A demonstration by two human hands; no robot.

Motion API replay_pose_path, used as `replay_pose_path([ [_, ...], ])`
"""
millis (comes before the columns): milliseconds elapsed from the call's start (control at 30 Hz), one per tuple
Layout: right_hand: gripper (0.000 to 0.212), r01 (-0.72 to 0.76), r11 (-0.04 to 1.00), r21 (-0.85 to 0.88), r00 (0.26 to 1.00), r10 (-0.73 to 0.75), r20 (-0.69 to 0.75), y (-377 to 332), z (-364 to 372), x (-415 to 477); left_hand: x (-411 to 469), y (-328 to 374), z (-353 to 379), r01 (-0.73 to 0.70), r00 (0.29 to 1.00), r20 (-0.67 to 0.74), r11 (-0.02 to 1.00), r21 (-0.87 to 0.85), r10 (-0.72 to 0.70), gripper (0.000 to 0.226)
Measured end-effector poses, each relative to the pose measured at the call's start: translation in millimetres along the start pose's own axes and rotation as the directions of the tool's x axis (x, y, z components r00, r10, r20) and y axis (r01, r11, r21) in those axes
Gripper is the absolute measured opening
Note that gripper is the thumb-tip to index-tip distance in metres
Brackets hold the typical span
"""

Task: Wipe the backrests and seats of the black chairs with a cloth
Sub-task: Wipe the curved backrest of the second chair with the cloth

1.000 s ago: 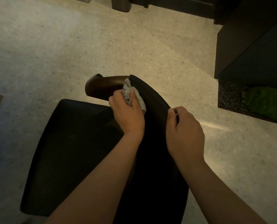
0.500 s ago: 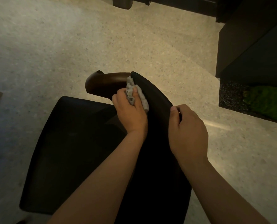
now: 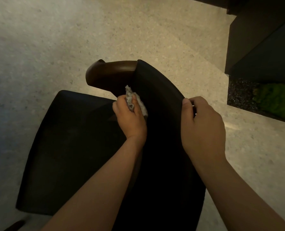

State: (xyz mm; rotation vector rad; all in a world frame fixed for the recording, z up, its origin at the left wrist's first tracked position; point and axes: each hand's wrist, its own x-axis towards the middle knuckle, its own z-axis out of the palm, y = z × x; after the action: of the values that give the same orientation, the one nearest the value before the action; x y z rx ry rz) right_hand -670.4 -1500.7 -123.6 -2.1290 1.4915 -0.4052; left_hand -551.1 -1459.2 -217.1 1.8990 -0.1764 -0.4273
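no readable text, labels or signs

From my end I see both hands bare, left hand [image 3: 130, 119] and right hand [image 3: 203, 125], on bare forearms. The thumbnails are short and plain. There is a tiny glint by the right fingers, too small to identify.

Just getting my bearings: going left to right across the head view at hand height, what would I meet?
black seat → left hand gripping the cloth → black backrest → right hand → green patch
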Motion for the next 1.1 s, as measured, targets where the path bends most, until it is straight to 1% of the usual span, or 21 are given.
replay_pose_path([
  [133,0.031,-0.001,1.0,-0.003,1.0,0.001,0.002,0.8,0.4,-0.2,-7.5,-3.2,-3.0,-0.036,0.999,0.03,0.999,-0.01,0.037,0.017],
  [200,0.032,-0.001,1.0,-0.001,1.0,0.001,0.002,0.9,0.2,-0.1,-14.1,-6.8,-1.6,-0.054,0.997,0.059,0.998,0.022,0.053,0.024],
  [267,0.032,-0.007,1.0,0.002,1.0,0.007,0.009,1.4,0.5,0.1,-16.0,-13.7,2.1,-0.044,0.998,0.053,0.996,0.074,0.04,0.029],
  [333,0.032,-0.015,1.0,0.006,1.0,0.015,0.013,1.9,0.2,0.4,-13.8,-19.5,5.1,-0.016,0.999,0.043,0.994,0.106,0.011,0.026],
  [400,0.033,-0.013,1.0,0.004,1.0,0.013,0.013,2.2,0.0,0.8,-9.0,-27.1,3.8,0.008,0.998,0.068,0.991,0.132,-0.017,0.023],
  [467,0.033,-0.015,1.0,0.0,1.0,0.015,0.013,2.4,-0.5,0.7,-2.4,-38.3,-2.7,0.067,0.987,0.136,0.984,0.162,-0.09,0.026],
  [500,0.033,-0.017,1.0,0.0,1.0,0.017,0.013,2.4,-0.6,0.6,1.6,-45.3,-7.6,0.115,0.97,0.189,0.974,0.195,-0.152,0.03],
  [533,0.033,-0.017,1.0,0.001,1.0,0.017,0.012,2.4,-0.9,0.3,5.4,-52.8,-12.2,0.161,0.942,0.249,0.954,0.253,-0.225,0.034],
  [600,0.033,-0.015,1.0,0.003,1.0,0.015,0.008,1.9,-0.9,0.5,8.2,-68.3,-20.2,0.209,0.865,0.353,0.896,0.393,-0.357,0.041],
  [633,0.034,-0.016,1.0,-0.001,1.0,0.016,0.01,2.0,-0.7,0.9,5.5,-75.0,-22.6,0.224,0.841,0.369,0.874,0.43,-0.397,0.04],
  [700,0.035,-0.026,1.0,-0.005,1.0,0.026,0.013,2.0,-1.1,0.6,-3.9,-83.0,-27.2,0.253,0.846,0.344,0.875,0.414,-0.407,0.03],
  [767,0.036,-0.025,1.0,-0.008,1.0,0.025,0.012,0.5,-1.8,-0.3,-13.4,-81.6,-31.3,0.282,0.871,0.312,0.906,0.315,-0.38,0.019],
  [833,0.035,-0.02,1.0,-0.008,1.0,0.02,0.007,-0.4,-1.5,-0.8,-15.3,-69.8,-33.8,0.252,0.914,0.268,0.944,0.213,-0.305,0.017],
  [900,0.034,-0.025,1.0,-0.014,1.0,0.025,0.008,-0.7,-1.1,-0.8,-11.4,-46.1,-35.1,0.163,0.961,0.206,0.98,0.117,-0.185,0.016],
  [967,0.033,-0.034,0.999,-0.019,0.999,0.035,0.016,-1.0,-1.0,-0.3,-5.3,-15.2,-34.0,0.046,0.987,0.149,0.997,0.055,-0.053,0.015],
  [1033,0.033,-0.034,0.999,-0.026,0.999,0.035,0.026,-1.4,-1.2,-0.4,-0.5,15.8,-30.0,-0.083,0.992,0.099,0.996,0.01,0.082,0.016],
  [1100,0.032,-0.033,0.999,-0.034,0.999,0.034,0.03,-2.2,-1.2,-0.2,3.6,44.6,-23.2,-0.193,0.98,0.036,0.981,-0.03,0.194,0.016],
])
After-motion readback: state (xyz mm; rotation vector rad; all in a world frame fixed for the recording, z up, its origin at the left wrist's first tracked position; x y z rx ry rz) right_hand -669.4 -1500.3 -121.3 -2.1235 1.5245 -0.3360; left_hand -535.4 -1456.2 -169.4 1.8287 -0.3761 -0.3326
